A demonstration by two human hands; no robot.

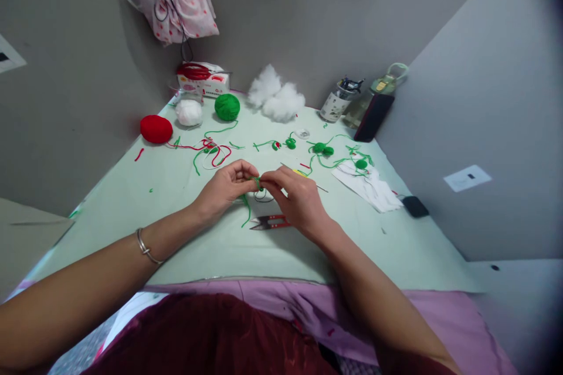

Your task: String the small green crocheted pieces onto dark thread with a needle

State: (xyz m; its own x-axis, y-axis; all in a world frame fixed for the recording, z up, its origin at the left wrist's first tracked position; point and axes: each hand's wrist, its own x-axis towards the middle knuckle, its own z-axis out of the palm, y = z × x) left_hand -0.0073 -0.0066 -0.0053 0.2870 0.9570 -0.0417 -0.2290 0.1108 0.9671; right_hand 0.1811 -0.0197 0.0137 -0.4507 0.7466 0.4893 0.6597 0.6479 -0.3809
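My left hand (226,187) and my right hand (297,196) meet above the middle of the pale green table (176,228), both pinched on a small green yarn piece (257,183). A green strand hangs down from it to the table. A thin dark loop of thread lies just under my fingers. Red thread snips (270,222) lie on the table right below my hands. A crochet hook (308,179) sticks out behind my right hand.
Red (156,129), white (189,112) and green (227,106) yarn balls sit at the back left, white stuffing (275,96) behind. Small green crocheted pieces (323,149) and loose strands lie mid-table. White paper (369,184), a dark phone (373,117), bottles and a box stand at the back.
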